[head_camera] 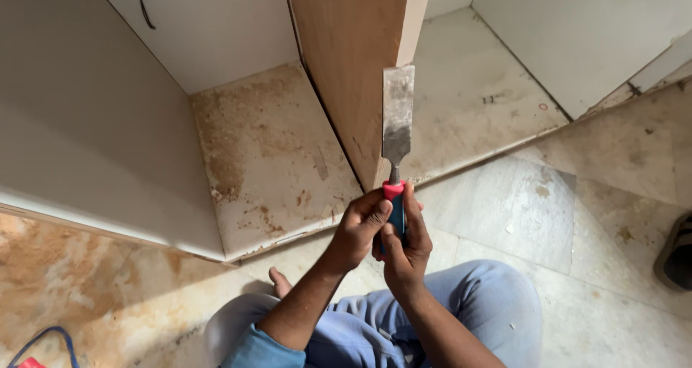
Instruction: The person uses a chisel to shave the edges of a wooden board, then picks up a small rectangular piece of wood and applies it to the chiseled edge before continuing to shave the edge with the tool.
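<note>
Both my hands grip one chisel point(397, 119) by its red and blue handle, held upright in front of me. My left hand point(358, 227) wraps the handle from the left, and my right hand point(405, 249) closes on it from below and the right. The wide flat metal blade points up, its tip beside the front edge of a vertical brown wooden panel point(346, 58). The panel stands between two cabinet compartments. The blade looks worn and smudged.
A stained cabinet floor point(270, 159) lies left of the panel, a paler one point(468, 94) to its right. White cabinet walls point(86, 123) rise on both sides. My knees in blue trousers point(483, 296) and a bare foot point(280, 281) rest on marble tiles. A blue cable point(43, 338) lies bottom left.
</note>
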